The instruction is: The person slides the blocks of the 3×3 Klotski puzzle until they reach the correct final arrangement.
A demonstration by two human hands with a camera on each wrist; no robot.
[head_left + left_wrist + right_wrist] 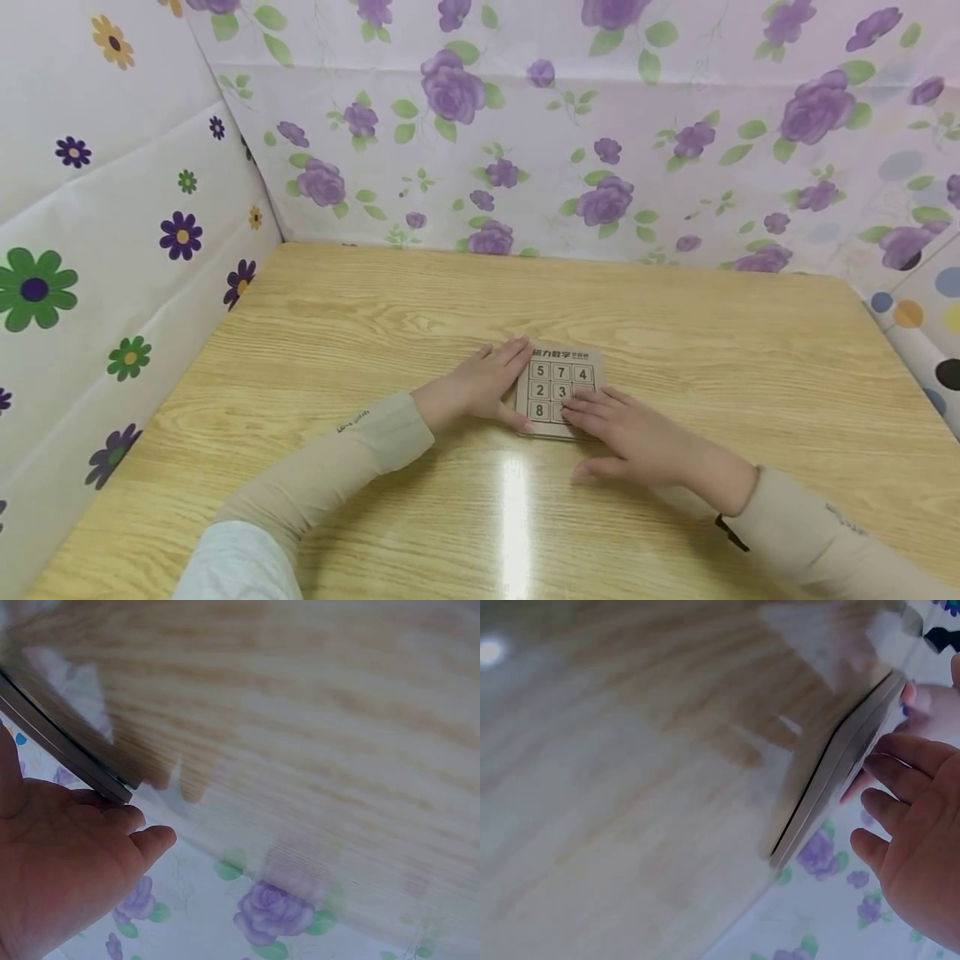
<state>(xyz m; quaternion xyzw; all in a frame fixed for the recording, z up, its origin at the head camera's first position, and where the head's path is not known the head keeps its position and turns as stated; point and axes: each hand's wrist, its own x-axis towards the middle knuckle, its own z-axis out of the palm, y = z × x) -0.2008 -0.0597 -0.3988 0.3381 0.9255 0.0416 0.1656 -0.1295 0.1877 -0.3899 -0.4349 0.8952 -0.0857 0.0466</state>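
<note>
A flat, square number slide puzzle [539, 390] lies on the table, with dark printed characters along its top border. The visible tiles read 5, 7, 4, then 2, 3, then 8; the lower right ones are under fingers. My left hand [487, 385] holds the puzzle's left side, thumb at the lower left corner and fingers at the upper left. Extended fingertips of my right hand [637, 437] touch the tiles at the lower right, its thumb apart from the board. In the right wrist view, the puzzle's thin side [832, 769] shows beside those fingers.
The wood-grain table [375, 308] reflects a bright streak of light in front of the puzzle. Behind it hangs a cloth with purple flowers [450, 87]. Another flowered cloth [97, 217] stands along the left, and a dotted one [911, 283] at the right.
</note>
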